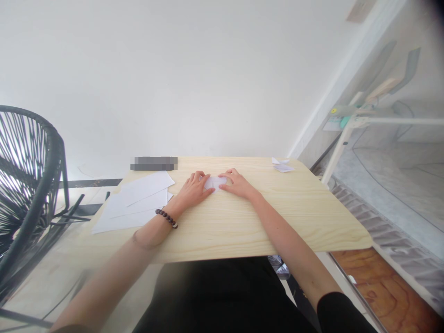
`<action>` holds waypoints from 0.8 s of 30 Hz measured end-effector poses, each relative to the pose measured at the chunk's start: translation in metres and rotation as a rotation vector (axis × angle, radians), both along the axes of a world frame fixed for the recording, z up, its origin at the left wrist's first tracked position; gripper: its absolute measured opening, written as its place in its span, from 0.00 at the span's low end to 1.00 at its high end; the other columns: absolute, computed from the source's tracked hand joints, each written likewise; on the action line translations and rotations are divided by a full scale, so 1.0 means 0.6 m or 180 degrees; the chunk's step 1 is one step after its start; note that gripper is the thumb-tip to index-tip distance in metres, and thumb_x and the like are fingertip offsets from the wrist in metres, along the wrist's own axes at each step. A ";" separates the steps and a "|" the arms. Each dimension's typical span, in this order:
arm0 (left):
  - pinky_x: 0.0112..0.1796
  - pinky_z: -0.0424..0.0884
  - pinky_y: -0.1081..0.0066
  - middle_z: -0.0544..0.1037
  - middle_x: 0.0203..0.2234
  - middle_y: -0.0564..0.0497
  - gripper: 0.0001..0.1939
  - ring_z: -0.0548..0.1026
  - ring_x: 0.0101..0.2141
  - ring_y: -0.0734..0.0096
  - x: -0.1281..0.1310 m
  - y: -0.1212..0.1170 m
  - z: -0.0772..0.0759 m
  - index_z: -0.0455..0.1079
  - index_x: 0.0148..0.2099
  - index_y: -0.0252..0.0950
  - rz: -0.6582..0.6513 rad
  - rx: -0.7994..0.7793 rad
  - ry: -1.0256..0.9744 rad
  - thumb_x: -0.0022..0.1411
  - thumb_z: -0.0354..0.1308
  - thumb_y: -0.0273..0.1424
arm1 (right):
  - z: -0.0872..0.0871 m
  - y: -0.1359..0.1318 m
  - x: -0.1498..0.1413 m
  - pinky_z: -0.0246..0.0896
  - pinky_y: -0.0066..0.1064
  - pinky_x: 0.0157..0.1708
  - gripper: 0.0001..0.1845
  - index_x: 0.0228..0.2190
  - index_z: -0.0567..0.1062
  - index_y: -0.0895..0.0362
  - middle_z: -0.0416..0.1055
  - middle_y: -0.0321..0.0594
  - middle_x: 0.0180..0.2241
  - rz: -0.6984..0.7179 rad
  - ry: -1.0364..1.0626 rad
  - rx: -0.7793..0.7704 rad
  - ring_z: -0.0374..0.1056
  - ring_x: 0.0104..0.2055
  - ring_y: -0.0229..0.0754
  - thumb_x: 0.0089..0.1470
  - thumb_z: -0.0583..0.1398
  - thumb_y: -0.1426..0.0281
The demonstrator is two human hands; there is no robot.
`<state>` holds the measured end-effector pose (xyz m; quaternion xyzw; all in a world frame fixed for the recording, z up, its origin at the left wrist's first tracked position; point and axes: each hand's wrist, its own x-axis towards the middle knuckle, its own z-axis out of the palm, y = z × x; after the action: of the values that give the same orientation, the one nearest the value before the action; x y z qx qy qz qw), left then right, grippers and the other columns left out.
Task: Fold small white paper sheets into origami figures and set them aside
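Note:
A small folded piece of white paper (215, 183) lies on the wooden table between my hands. My left hand (194, 190) holds its left side, with thumb and fingers curved onto the edge. From the other side, the thumb and fingers of my right hand (239, 184) grip the right edge. My fingertips cover parts of the paper, so its full folded shape is hidden. A dark bead bracelet (167, 218) circles my left wrist.
Several white paper sheets (138, 203) overlap at the table's left, below a blurred-out dark object (154, 163). A folded paper piece (283, 166) sits at the back right. A black woven chair (52, 152) stands left; a white-framed bed (391, 175) is at right.

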<state>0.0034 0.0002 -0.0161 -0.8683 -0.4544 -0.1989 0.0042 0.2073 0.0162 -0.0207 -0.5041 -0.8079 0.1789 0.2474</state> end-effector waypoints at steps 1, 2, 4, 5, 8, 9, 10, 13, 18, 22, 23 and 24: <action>0.44 0.58 0.60 0.58 0.44 0.42 0.26 0.59 0.45 0.59 0.000 0.000 0.000 0.53 0.53 0.35 -0.0011 -0.0002 0.0000 0.56 0.42 0.44 | 0.001 -0.001 0.000 0.50 0.32 0.45 0.23 0.44 0.66 0.49 0.55 0.39 0.42 0.0017 0.0018 0.0003 0.58 0.41 0.37 0.43 0.57 0.59; 0.44 0.58 0.59 0.58 0.45 0.42 0.26 0.59 0.45 0.59 0.000 0.000 0.000 0.53 0.53 0.35 -0.0023 -0.0006 -0.0002 0.56 0.42 0.44 | 0.001 -0.002 -0.001 0.50 0.32 0.44 0.23 0.44 0.66 0.50 0.56 0.39 0.42 0.0032 0.0038 0.0007 0.58 0.40 0.37 0.43 0.57 0.60; 0.45 0.58 0.59 0.58 0.45 0.42 0.26 0.59 0.46 0.59 0.000 0.001 0.000 0.53 0.53 0.35 -0.0046 -0.0011 -0.0009 0.56 0.42 0.44 | 0.003 -0.003 -0.001 0.50 0.32 0.44 0.23 0.44 0.66 0.50 0.57 0.39 0.41 0.0057 0.0079 0.0017 0.58 0.39 0.37 0.43 0.57 0.61; 0.45 0.57 0.60 0.58 0.46 0.43 0.26 0.58 0.46 0.59 0.000 0.001 -0.001 0.53 0.53 0.35 -0.0058 -0.0008 -0.0010 0.56 0.42 0.44 | 0.003 -0.003 -0.001 0.50 0.32 0.43 0.23 0.44 0.66 0.50 0.58 0.38 0.41 0.0065 0.0097 0.0024 0.58 0.39 0.37 0.43 0.57 0.61; 0.45 0.57 0.60 0.59 0.46 0.43 0.25 0.59 0.46 0.59 -0.001 0.002 -0.003 0.52 0.53 0.35 -0.0079 0.0016 -0.0001 0.57 0.42 0.43 | 0.005 -0.004 -0.001 0.50 0.32 0.42 0.23 0.44 0.66 0.50 0.58 0.38 0.41 0.0083 0.0139 0.0048 0.58 0.38 0.36 0.43 0.58 0.62; 0.45 0.57 0.60 0.59 0.46 0.43 0.25 0.59 0.46 0.59 -0.001 0.003 -0.004 0.52 0.53 0.35 -0.0077 0.0024 0.0001 0.57 0.42 0.43 | 0.005 -0.004 -0.001 0.50 0.32 0.42 0.23 0.44 0.66 0.50 0.58 0.38 0.41 0.0089 0.0147 0.0053 0.58 0.38 0.36 0.42 0.58 0.62; 0.45 0.57 0.60 0.59 0.46 0.43 0.26 0.59 0.46 0.59 -0.001 0.003 -0.004 0.52 0.53 0.35 -0.0074 0.0031 0.0000 0.57 0.42 0.43 | 0.005 -0.004 -0.001 0.51 0.32 0.42 0.23 0.43 0.66 0.50 0.58 0.38 0.40 0.0093 0.0154 0.0060 0.58 0.38 0.36 0.42 0.58 0.62; 0.45 0.57 0.60 0.59 0.45 0.43 0.25 0.59 0.45 0.59 -0.001 0.004 -0.005 0.53 0.53 0.35 -0.0079 0.0036 -0.0016 0.57 0.42 0.44 | 0.005 -0.003 0.000 0.51 0.32 0.41 0.23 0.44 0.66 0.50 0.59 0.37 0.40 0.0108 0.0148 0.0086 0.58 0.37 0.36 0.42 0.58 0.62; 0.44 0.58 0.60 0.59 0.45 0.43 0.24 0.60 0.45 0.60 -0.001 0.003 -0.003 0.55 0.51 0.35 -0.0112 0.0036 -0.0045 0.57 0.42 0.44 | 0.003 -0.002 0.000 0.51 0.32 0.42 0.25 0.45 0.65 0.49 0.59 0.38 0.39 0.0081 0.0091 0.0083 0.58 0.37 0.36 0.43 0.58 0.61; 0.44 0.58 0.60 0.59 0.44 0.43 0.24 0.60 0.44 0.61 -0.001 0.002 -0.003 0.54 0.51 0.35 -0.0103 0.0067 -0.0035 0.57 0.42 0.43 | 0.001 -0.001 0.000 0.51 0.31 0.42 0.23 0.44 0.66 0.48 0.58 0.38 0.39 0.0049 0.0096 0.0029 0.59 0.37 0.36 0.43 0.57 0.60; 0.44 0.58 0.60 0.59 0.44 0.44 0.23 0.61 0.44 0.61 -0.001 0.002 -0.003 0.54 0.51 0.36 -0.0106 0.0068 -0.0037 0.57 0.42 0.43 | 0.000 0.000 0.000 0.51 0.31 0.43 0.23 0.44 0.66 0.48 0.57 0.38 0.40 0.0038 0.0095 0.0016 0.59 0.38 0.35 0.43 0.57 0.60; 0.44 0.58 0.60 0.59 0.44 0.44 0.23 0.61 0.44 0.61 -0.001 0.002 -0.003 0.55 0.51 0.36 -0.0113 0.0066 -0.0044 0.57 0.42 0.43 | 0.000 0.000 0.000 0.51 0.31 0.43 0.22 0.43 0.67 0.49 0.56 0.38 0.40 0.0030 0.0092 0.0009 0.59 0.38 0.35 0.43 0.57 0.60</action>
<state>0.0025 0.0016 -0.0176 -0.8748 -0.4369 -0.2096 0.0066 0.2071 0.0163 -0.0207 -0.4972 -0.8069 0.1862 0.2589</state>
